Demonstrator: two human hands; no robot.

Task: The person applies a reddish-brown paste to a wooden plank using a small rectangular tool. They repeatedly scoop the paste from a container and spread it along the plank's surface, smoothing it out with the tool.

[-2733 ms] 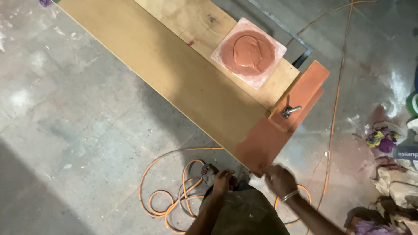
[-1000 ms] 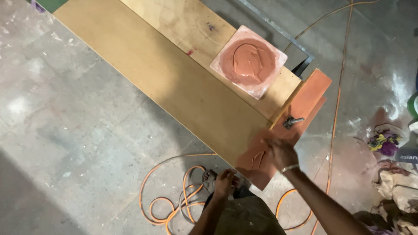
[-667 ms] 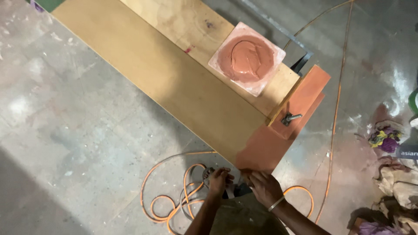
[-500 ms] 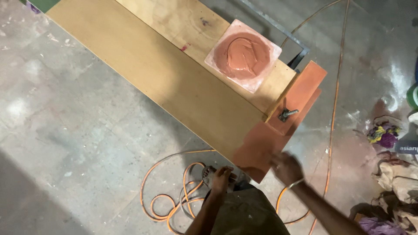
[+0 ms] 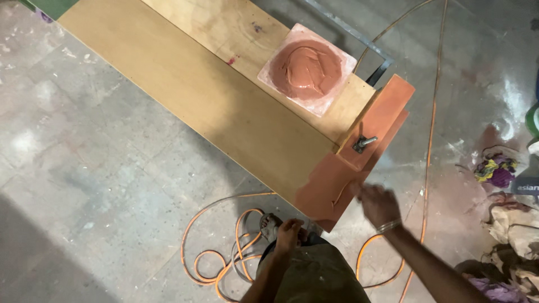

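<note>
Plank end (image 5: 331, 188) touches right hand (image 5: 379, 205); left hand (image 5: 289, 234) below.

1 head camera looks steeply down (from standing height) at the floor (image 5: 101, 163).

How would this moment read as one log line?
right hand: spreading reddish putty at board end | left hand: low by orange cable | putty tile: on plank

Long board (image 5: 185, 95): pale tan wood, its near end coated terracotta red. Square tile (image 5: 307, 69): pinkish-white, carrying a glossy mound of reddish-brown paste (image 5: 306, 67). Upright panel (image 5: 382, 118) at the board's end: the same terracotta, with a grey metal clamp (image 5: 364, 143). Cable (image 5: 224, 247) coiled on the floor: orange. Floor (image 5: 84, 185): mottled grey, speckled with white. Rags (image 5: 497, 168): purple and yellow.
</note>
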